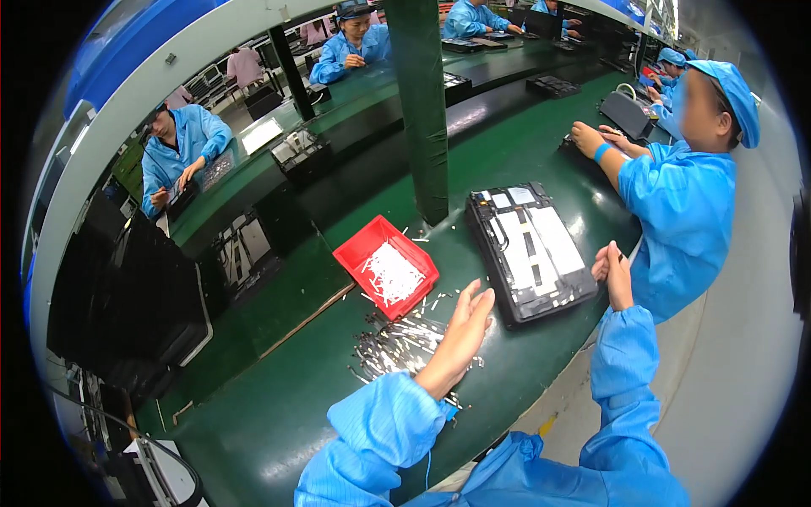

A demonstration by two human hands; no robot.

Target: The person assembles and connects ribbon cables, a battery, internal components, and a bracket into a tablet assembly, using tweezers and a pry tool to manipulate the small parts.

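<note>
A black tray-like stack [557,297] lies on the green bench before me, its top holding an opened tablet-like device with two long white battery packs [553,241]. My left hand [460,338] is at its near left side, fingers stretched and holding nothing. By the right edge of the stack, my right hand [617,275] has its fingers bent together; whether something small sits in them is too fine to see. Left of the stack stands a red bin [348,253] with small white strips [393,272] inside. A loose pile of thin dark and silvery strips [393,345] spreads beside my left wrist.
A green post [418,118] rises behind the stack. Co-workers in blue sit across the line and one stands close on my right [684,203]. A dark conveyor [338,190] carries opened devices [243,249]. Black trays [127,296] are piled at the left.
</note>
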